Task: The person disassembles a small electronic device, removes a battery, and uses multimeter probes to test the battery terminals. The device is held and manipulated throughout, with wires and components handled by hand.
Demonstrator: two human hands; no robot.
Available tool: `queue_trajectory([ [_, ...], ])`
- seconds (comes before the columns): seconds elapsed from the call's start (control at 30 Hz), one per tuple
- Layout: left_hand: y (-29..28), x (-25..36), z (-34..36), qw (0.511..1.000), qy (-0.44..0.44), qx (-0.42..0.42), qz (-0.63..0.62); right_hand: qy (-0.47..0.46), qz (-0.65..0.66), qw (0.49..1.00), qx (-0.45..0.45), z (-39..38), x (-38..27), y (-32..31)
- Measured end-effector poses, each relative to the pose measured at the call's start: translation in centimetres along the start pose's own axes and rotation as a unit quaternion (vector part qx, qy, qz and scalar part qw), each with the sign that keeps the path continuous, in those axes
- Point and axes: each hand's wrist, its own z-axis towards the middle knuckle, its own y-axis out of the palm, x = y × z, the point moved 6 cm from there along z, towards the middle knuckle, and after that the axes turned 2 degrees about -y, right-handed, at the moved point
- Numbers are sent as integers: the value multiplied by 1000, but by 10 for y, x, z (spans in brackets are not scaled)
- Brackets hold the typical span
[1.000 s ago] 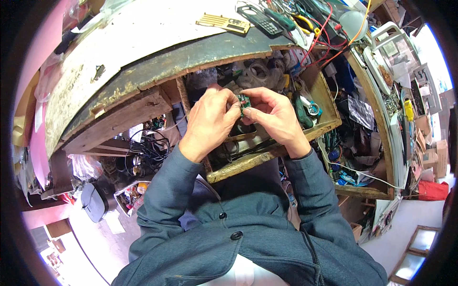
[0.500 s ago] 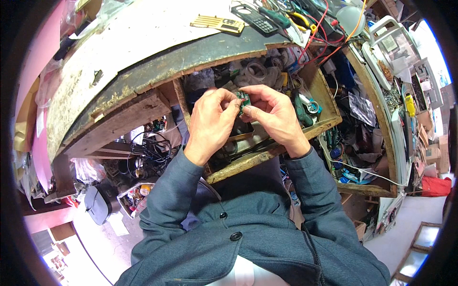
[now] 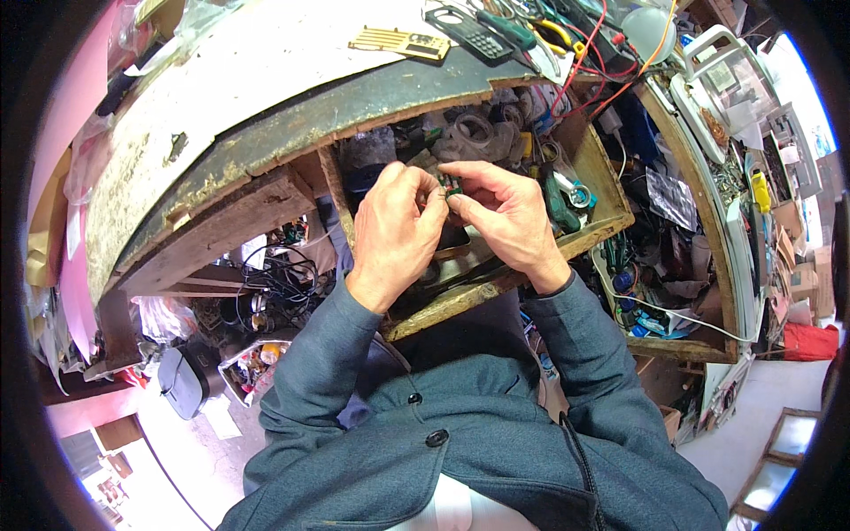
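Observation:
Both of my hands are together over an open wooden drawer (image 3: 496, 281). Between them is a small green circuit board (image 3: 450, 184), mostly covered by my fingers. My right hand (image 3: 512, 217) pinches it from the right with thumb and forefinger. From the other side, my left hand (image 3: 398, 226) has its fingers curled and pressed together at the board's edge. What exactly the left fingertips grip is hidden. Below the hands, the drawer is full of jumbled parts, among them a ring-shaped grey piece (image 3: 475, 131) and a dark green tool (image 3: 560, 202).
On the worn bench top (image 3: 266, 124) lie a yellow slotted plate (image 3: 400, 42), a dark handset (image 3: 467, 34) and yellow-handled pliers (image 3: 556, 37). Red and orange wires hang over the right corner. A second cluttered drawer (image 3: 682, 352) is at right; a black case (image 3: 182, 380) stands lower left.
My left hand has turned slightly and its fingers have curled closer. Less of the green board shows than before. The right hand has hardly moved.

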Motion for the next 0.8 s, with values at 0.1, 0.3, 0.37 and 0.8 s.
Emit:
queue_trajectory([
  [0.1,2,1,0,1000,-1,-3,1,-2,3,1000,19,-1,3,-1],
  [0.3,3,2,0,1000,7,-12,-2,44,34,998,19,-2,-1,-2],
  [0.37,2,5,-1,1000,24,-5,15,31,22,999,22,-1,1,-1],
  [0.8,2,-3,-1,999,10,-40,15,44,24,999,10,0,7,2],
])
